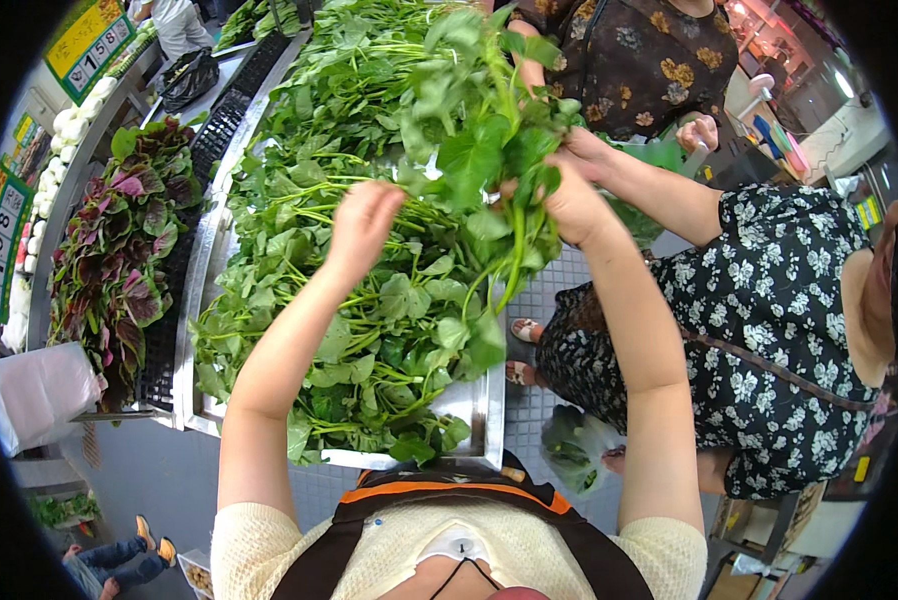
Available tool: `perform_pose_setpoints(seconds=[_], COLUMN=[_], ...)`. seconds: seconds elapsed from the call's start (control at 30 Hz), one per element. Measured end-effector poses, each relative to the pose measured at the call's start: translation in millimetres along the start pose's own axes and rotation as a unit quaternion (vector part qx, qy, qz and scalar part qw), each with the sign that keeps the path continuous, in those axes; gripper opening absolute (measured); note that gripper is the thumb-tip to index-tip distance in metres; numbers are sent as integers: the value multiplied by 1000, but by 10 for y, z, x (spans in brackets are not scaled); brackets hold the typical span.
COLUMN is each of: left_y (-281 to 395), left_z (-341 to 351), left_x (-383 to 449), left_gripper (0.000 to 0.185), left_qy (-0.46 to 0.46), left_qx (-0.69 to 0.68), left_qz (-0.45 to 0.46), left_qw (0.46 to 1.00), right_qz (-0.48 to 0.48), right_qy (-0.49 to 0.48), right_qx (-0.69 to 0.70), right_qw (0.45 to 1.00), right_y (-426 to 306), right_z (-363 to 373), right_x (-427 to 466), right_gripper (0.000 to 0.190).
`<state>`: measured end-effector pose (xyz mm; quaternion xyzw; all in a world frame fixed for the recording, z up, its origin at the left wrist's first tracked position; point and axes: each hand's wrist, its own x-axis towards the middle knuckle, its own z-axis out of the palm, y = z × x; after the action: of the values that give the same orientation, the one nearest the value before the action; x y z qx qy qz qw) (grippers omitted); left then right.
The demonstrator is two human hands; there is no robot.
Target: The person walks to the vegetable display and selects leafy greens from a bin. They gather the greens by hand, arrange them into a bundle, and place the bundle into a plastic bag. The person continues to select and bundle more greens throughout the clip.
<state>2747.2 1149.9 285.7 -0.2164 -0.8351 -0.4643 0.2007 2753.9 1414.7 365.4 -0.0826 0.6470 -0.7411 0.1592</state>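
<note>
My right hand (578,202) is shut on a bunch of leafy greens (520,187), with long green stems and broad leaves, probably sweet potato leaves. The bunch is lifted over the right edge of the metal tray (486,420) and partly blurred. Another person's hand (590,152) is right beside mine at the bunch; whether it grips the leaves is hidden. My left hand (365,225) hovers over or touches the heaped greens (389,300), fingers bent together near some stems. Leaves hide whether it pinches any.
Left of the tray, red-and-green amaranth (126,255) lies by a black plastic crate (224,112). Plastic bags (40,394) hang at the lower left. Two people stand close on the right, one in a floral dress (779,330). A clear bag of vegetables (578,450) hangs low there.
</note>
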Motion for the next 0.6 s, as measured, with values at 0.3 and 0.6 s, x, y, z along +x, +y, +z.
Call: perform_pose_setpoints(seconds=[0.3, 0.6], left_y=[501, 566], left_z=[1422, 2100], left_x=[535, 1287], left_gripper=[27, 62], left_qy=[-236, -45], left_qx=[24, 240], left_qz=[241, 354], left_qw=[941, 903], right_qz=[-309, -453], right_qy=[151, 242], right_qx=[-313, -374], right_qw=[885, 772], right_y=[-1238, -1672], right_z=[-894, -1097], right_x=[198, 431], right_gripper=[21, 42])
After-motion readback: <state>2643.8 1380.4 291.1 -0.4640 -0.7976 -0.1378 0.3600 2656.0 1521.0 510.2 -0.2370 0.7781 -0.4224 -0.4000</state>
